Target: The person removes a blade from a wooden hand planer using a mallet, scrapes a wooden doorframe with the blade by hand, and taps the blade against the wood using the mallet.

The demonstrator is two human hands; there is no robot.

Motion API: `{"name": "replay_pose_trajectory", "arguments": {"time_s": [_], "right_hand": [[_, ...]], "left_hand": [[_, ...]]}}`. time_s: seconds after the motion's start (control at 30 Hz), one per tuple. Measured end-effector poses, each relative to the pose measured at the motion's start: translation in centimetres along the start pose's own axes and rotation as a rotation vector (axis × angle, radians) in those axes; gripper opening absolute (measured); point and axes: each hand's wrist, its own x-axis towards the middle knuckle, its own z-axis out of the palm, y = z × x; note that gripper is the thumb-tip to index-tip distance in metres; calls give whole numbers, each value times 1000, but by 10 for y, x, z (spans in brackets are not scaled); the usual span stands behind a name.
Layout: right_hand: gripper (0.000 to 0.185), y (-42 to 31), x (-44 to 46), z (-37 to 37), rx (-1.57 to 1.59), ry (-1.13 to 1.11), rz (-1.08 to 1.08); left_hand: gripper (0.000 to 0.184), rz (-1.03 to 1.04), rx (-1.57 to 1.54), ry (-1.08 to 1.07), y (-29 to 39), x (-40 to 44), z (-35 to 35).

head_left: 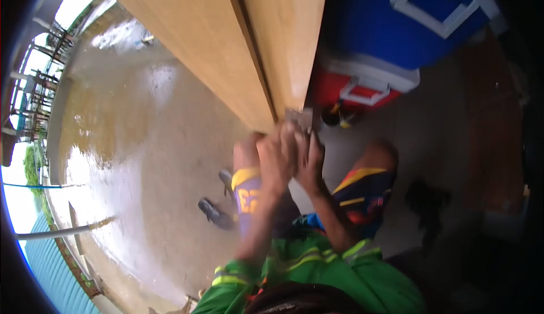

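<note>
Left hand: the left hand point(276, 158) is bent in close beside the right, its fingers curled near the foot of the panel; motion blur hides their tips, so I cannot tell whether they grasp anything.
Right hand: the right hand point(310, 161) sits just under the metal piece, fingers folded; whether they grip it, I cannot tell.
Metal piece: a flat grey metal piece point(299, 117) lies at the panel's lower end, just above the hands.
Wooden panel: the pale wooden panel point(289, 42) runs from the top of the view down to the hands, a dark strip point(249, 42) along it.
Coolers: a blue cooler point(362, 19) and a red cooler point(328, 90) with a white lid are right of the panel.
Legs: bent knees in patterned shorts point(362, 198) flank the hands.
Ground: dark slippers point(215, 215) lie on the left, near wet, shiny ground point(127, 138).
</note>
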Motion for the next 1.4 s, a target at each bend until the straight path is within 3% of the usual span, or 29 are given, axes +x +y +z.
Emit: {"name": "replay_pose_trajectory", "arguments": {"time_s": [0.03, 0.17, 0.2, 0.3, 0.33, 0.43, 0.5, 0.57, 0.6, 0.63, 0.77, 0.8, 0.9, 0.93, 1.03, 1.1, 1.17, 1.23, 1.27, 1.37, 1.4], "right_hand": [[21, -6, 0, -4, -86, -86, -52], [24, 3, -21, 11, -79, 141, -205], [24, 1, -27, 9, 128, 101, 128], [25, 6, -19, 1, -297, 75, -201], [24, 8, -14, 2, 149, 12, 138], [21, -8, -17, 1, 143, 65, 167], [19, 8, -14, 4, -394, 98, -205], [19, 10, -16, 1, -151, 70, -154], [21, 12, -11, 1, -182, 48, -198], [22, 7, -11, 2, 160, -25, 187], [23, 7, -26, 9, 162, 134, 153], [23, 9, -24, 10, 190, 175, 139], [24, 18, -12, 0, -44, 31, -71], [26, 11, -13, -3, 124, -29, 211], [27, 5, -19, -6, -137, 7, -37], [21, 11, -25, 1, 148, 113, 119], [21, 22, -20, 0, -417, 113, -273], [22, 17, -12, -4, 41, -64, 58], [20, 7, -9, -4, -7, 12, -37], [17, 5, -20, -4, -35, 59, -31], [19, 7, -23, 2, 158, 119, 147]], "left_hand": [[36, -113, 10, -41, 15, 4, -9], [36, 35, 147, -35, 8, -4, -14], [37, 44, 20, 20, 5, -9, -6], [38, 98, 152, 21, 2, -3, -2], [38, -74, 3, -24, -1, 1, -2], [39, -49, 19, -38, 4, -6, -3], [40, -39, 15, -43, -7, -10, 2], [38, -14, 13, 0, -9, -7, 2], [37, -67, -16, -28, -4, -1, 1], [36, -127, -42, -53, 1, 2, -1], [35, 64, 149, -45, -13, -8, 3], [35, -9, 3, -12, -9, -10, 7], [34, -22, 96, -41, 2, 4, 2], [34, -58, -60, -29, -5, 1, 6], [35, 35, 122, -28, 0, -4, 3], [37, -81, -5, -4, -11, -11, 11], [38, 41, 139, 25, -10, -2, 6], [40, -122, -10, -10, 0, 2, 5], [40, -113, 3, -19, 7, 2, 3], [42, 1, 121, -6, -5, -6, 7], [43, -59, 25, -6, -7, -9, 10]]}}
